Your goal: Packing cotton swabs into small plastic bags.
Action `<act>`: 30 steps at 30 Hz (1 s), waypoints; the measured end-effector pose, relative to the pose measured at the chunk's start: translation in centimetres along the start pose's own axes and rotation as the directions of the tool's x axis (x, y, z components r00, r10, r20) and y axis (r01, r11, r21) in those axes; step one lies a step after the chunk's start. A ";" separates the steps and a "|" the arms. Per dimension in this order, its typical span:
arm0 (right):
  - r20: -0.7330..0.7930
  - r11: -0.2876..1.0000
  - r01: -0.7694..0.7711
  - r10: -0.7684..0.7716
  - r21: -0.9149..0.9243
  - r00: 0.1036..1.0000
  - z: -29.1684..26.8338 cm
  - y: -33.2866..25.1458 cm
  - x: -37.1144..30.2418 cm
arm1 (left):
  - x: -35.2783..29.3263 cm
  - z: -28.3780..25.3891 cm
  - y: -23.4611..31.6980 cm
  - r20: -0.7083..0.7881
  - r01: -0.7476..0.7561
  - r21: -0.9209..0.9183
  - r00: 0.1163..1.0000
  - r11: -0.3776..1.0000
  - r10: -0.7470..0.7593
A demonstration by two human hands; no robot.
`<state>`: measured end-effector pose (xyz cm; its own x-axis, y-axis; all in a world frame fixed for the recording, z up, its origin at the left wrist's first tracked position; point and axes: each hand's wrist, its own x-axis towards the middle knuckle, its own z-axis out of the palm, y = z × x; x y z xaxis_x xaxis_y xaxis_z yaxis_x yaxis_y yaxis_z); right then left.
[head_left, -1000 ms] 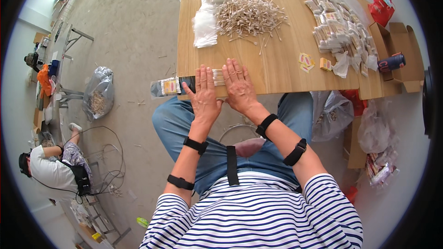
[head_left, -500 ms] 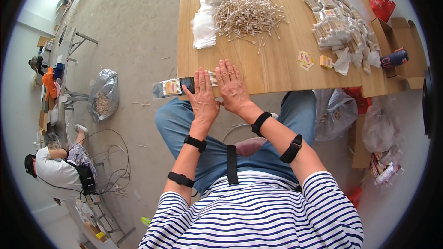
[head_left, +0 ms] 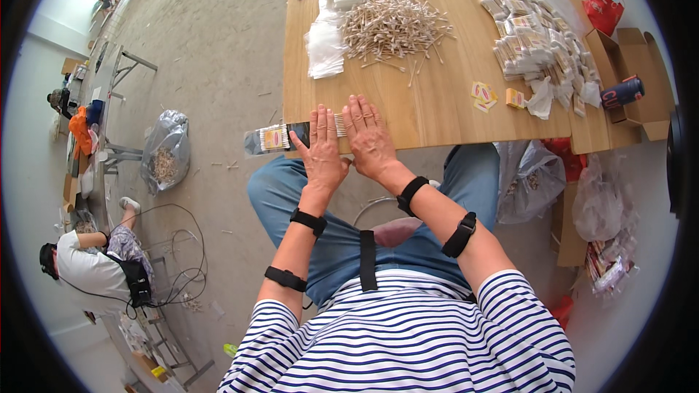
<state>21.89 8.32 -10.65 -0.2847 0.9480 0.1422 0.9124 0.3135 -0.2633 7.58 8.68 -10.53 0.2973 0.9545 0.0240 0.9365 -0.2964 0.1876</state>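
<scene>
Both hands rest side by side at the table's near edge, palms down with fingers stretched out. Between my left hand point(head_left: 322, 147) and my right hand point(head_left: 370, 138) shows a row of cotton swabs point(head_left: 340, 125); whatever lies under the palms is hidden. Just left of my left hand, a clear bag of cotton swabs with a yellow card point(head_left: 274, 137) lies on a dark strip point(head_left: 299, 132), its clear end sticking out past the table's left edge. Farther back is a big loose heap of cotton swabs point(head_left: 397, 20), beside stacked clear plastic bags point(head_left: 325, 47).
Filled swab packs point(head_left: 530, 40) are piled at the right, near small yellow cards point(head_left: 483, 93) and an open cardboard box point(head_left: 641, 54) with a dark can point(head_left: 622, 92). Plastic bags hang below the table's right side. At far left, another person point(head_left: 95, 269) sits by a bench.
</scene>
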 end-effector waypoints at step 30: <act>0.063 0.998 -0.035 0.038 -0.050 0.997 -0.5 -0.6 -0.7 | 0.3 2.1 0.4 -0.136 -0.062 0.164 0.987 0.985 0.085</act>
<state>21.70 7.48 -10.16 -0.2676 0.9609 0.0712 0.9355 0.2768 -0.2197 8.39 8.75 -12.47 0.3479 0.9215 0.1728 0.9339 -0.3568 0.0224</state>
